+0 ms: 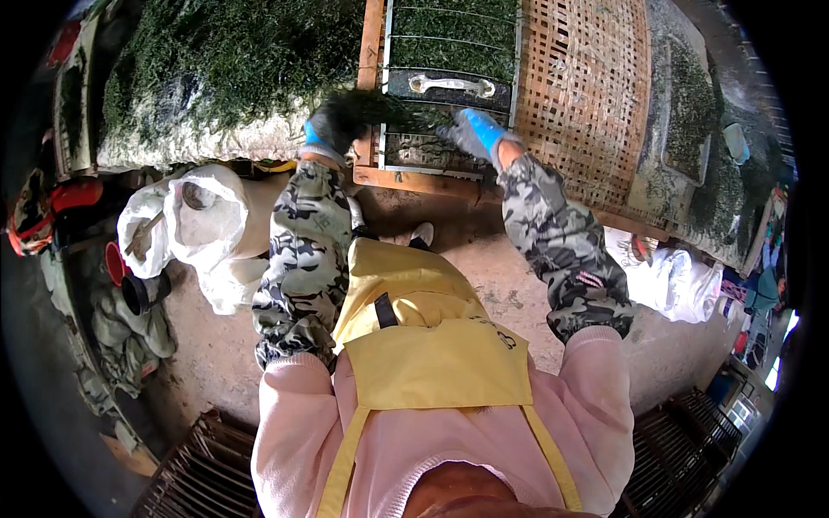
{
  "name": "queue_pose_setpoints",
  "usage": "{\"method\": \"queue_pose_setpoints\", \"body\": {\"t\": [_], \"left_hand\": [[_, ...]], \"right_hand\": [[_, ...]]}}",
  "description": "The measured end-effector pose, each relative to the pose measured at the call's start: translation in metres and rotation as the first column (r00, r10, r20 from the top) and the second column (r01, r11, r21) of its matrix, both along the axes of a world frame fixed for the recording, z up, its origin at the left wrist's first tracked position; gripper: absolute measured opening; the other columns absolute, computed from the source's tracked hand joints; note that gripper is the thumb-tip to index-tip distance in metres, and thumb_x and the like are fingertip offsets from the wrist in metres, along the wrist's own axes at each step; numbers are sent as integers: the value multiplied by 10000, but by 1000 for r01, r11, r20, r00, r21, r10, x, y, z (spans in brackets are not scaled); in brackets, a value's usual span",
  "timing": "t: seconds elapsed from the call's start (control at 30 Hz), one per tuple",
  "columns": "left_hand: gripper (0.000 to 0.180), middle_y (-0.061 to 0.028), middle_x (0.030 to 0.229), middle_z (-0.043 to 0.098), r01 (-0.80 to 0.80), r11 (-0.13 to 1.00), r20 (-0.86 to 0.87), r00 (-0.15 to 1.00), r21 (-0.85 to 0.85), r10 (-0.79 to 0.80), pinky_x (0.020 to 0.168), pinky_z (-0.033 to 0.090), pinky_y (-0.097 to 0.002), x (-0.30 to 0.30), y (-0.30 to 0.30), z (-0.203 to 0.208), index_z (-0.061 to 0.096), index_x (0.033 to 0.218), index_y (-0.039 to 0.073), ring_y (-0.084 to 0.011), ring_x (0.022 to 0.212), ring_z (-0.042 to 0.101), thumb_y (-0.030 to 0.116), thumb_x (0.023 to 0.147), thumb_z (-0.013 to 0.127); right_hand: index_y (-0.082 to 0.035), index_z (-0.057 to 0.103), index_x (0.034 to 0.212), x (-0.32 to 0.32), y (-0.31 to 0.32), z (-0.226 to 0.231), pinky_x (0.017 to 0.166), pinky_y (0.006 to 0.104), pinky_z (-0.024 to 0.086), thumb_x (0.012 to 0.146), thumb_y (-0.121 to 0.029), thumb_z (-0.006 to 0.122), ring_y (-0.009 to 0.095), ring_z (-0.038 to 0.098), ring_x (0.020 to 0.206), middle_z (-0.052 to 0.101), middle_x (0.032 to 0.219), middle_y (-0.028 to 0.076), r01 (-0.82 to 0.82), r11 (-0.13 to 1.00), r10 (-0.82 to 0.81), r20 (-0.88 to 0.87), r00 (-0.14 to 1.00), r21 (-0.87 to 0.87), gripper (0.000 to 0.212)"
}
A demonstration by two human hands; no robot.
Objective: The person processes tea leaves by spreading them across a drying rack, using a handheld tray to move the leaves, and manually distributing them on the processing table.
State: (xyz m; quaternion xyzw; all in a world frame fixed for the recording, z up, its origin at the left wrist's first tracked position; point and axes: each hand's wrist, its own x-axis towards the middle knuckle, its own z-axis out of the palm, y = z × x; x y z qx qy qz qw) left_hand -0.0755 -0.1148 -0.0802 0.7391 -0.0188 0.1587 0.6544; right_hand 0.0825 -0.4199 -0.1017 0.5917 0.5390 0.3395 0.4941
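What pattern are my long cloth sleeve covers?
The long cloth sleeve covers are black, grey and white camouflage, best in the head view.

At the worktable's front edge, a matt wooden frame bears smooth metal rails, a glossy handle and coarse green strands; toward the right edge, a rough woven slat mat.

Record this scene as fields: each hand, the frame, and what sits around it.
left hand: gloved, at dark green strands; grip unclear
right hand: gloved, over the metal frame's lower right; grip unclear
handle: pale, on a dark crosspiece
left of frame: dark green heap
right of frame: woven mat
floor, left: white sacks
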Motion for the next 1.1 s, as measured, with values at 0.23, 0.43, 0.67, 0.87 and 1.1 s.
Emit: {"method": "queue_pose_setpoints", "body": {"t": [0.23,0.43,0.67,0.87,1.1], "left_hand": [[293,-116,1100,639,-700,712,33,714,50,700,767,503,-333,-15,-63,52,571,1228,16,-205,935,613,136,961,592],[495,-190,1385,526,-155,515,157,987,843,41,1020,399,-536,-23,-120,65,584,1277,33,-399,1217,518,166,802,626],[576,-105,1451,478,101,417,-104,994,903,-16,1069,341,-551,7,-124,26,538,1368,88,-363,1341,421,173,803,612],[598,-93,1456,468,66,483,-66,998,873,-16,1060,340,-557,6,-123,28,502,1417,139,-403,1317,426,185,831,612],[559,-170,1407,484,29,610,9,998,792,-61,1037,348,-567,0,-115,31,558,1328,82,-441,1281,436,205,795,673]], "right_hand": [[-154,734,935,45,-43,-17,754,334,460,880,-175,595,199,655,844,687,837,-13,222,944,-324,-811,487,-244,151],[-128,717,896,30,-48,64,805,340,477,895,-185,609,201,651,887,700,892,1,372,907,-240,-968,73,-197,122],[-24,623,1152,34,-82,89,835,304,536,973,-145,567,194,652,907,700,1027,93,770,376,525,-566,-635,-516,223],[-35,649,1115,37,-166,93,716,338,587,859,-23,713,177,658,825,698,968,73,988,-154,811,-575,110,-27,264],[-98,678,924,-69,-76,113,612,389,553,782,-174,696,246,654,750,651,790,67,666,523,140,-824,549,532,162]]}}
